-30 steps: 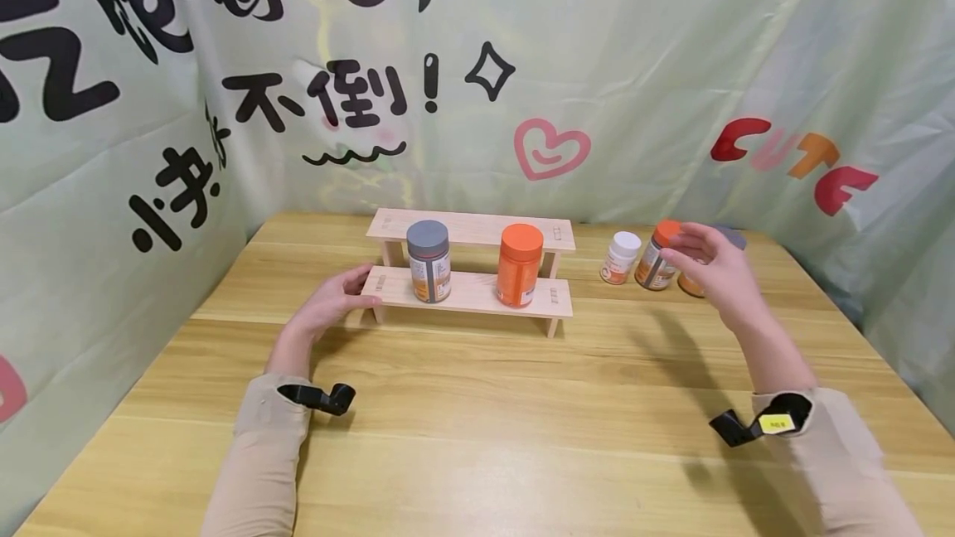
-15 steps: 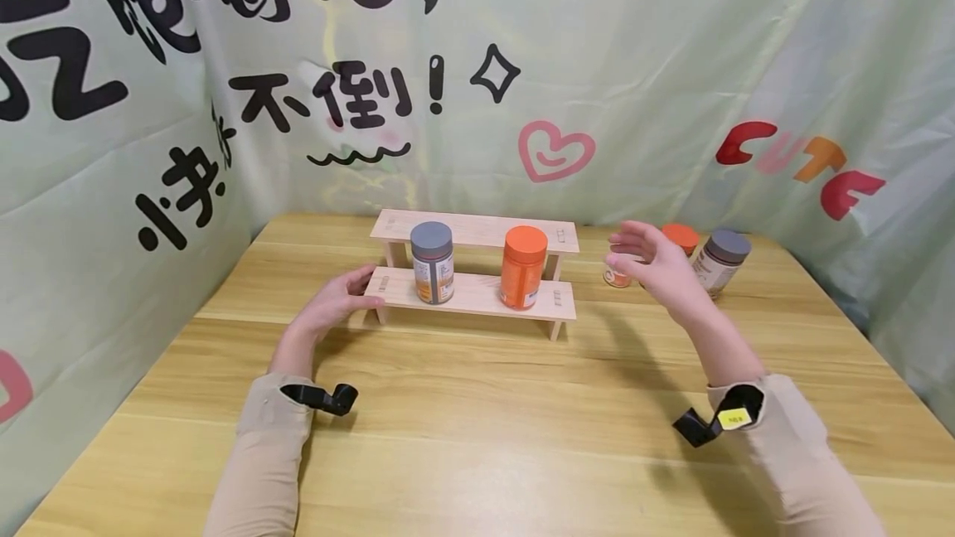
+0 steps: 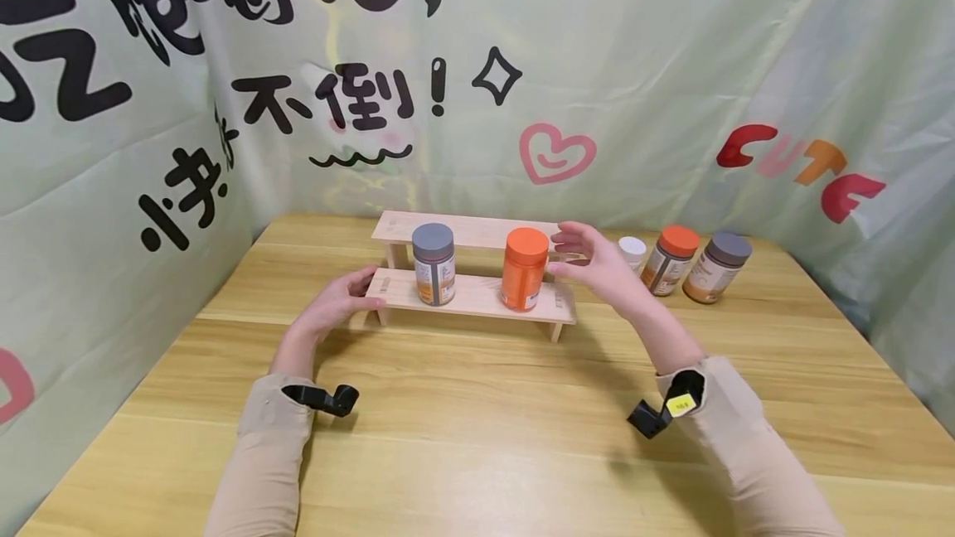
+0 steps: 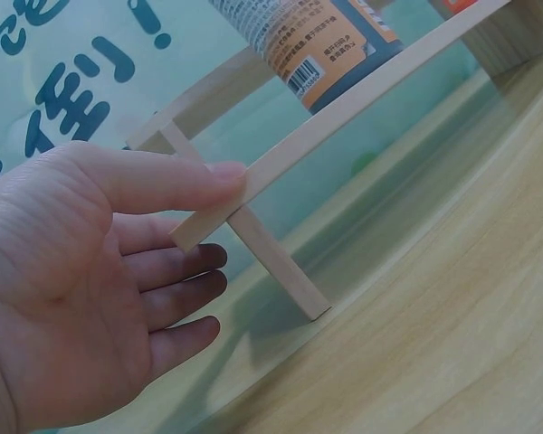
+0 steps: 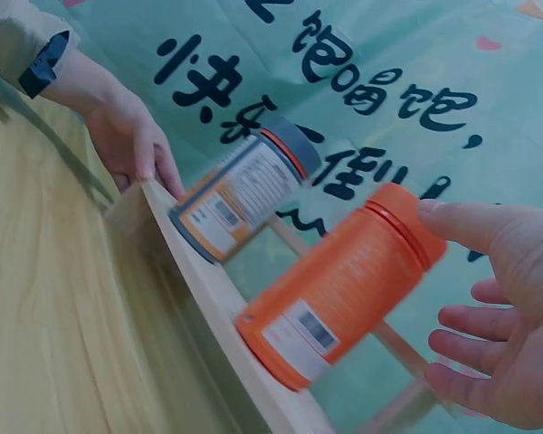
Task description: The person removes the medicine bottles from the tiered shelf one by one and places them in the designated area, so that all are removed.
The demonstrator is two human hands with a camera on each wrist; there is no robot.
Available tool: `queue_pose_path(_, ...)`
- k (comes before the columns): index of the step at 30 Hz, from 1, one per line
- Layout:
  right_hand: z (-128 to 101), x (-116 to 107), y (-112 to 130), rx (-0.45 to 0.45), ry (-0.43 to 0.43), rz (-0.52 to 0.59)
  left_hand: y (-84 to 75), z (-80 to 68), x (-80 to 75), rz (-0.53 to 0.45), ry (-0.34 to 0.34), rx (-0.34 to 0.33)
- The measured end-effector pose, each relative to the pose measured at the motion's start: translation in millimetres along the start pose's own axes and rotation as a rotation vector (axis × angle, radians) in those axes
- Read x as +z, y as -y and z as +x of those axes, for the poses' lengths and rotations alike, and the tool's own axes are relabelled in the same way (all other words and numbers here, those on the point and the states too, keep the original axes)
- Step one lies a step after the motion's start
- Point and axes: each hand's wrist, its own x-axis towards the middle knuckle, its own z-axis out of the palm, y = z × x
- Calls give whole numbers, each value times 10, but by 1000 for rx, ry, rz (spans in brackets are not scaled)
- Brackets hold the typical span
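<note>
A two-tier light wooden rack (image 3: 474,292) stands on the table. Its lower board bears a grey-lidded supplement bottle (image 3: 434,270) and, to the right, an all-orange bottle (image 3: 525,273), both upright. My left hand (image 3: 337,305) holds the left end of that board; in the left wrist view its thumb (image 4: 199,186) lies along the front edge with the other fingers below and behind. Beside the orange bottle is my right hand (image 3: 597,268), fingers apart and nothing gripped. In the right wrist view its thumb tip (image 5: 434,210) is right at the orange lid (image 5: 407,226).
Right of the rack stand a small white-lidded bottle (image 3: 632,250), partly hidden by the right hand, an orange-lidded bottle (image 3: 669,262) and another grey-lidded bottle (image 3: 716,269). A printed curtain (image 3: 642,106) hangs behind the wooden table (image 3: 477,421).
My right hand has moved left from the bottles on the right, past the white-lidded one, to beside the orange bottle on the rack. The left hand has stayed at the rack's end.
</note>
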Motion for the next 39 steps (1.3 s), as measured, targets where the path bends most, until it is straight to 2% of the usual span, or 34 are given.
queue_pose_path(13, 105, 266, -16, -49, 22, -10, 1, -7, 1, 1, -6, -5)
queue_pose_path(21, 111, 345, 25, -37, -22, -8, 5, -8, 4, -8, -6, 9)
queue_pose_path(30, 68, 322, 25, -28, -54, -48, -15, -2, 2, -4, -1, 18)
queue_pose_path(39, 5, 148, -8, -17, -91, -26, 3, 6, 0, -5, -1, 16)
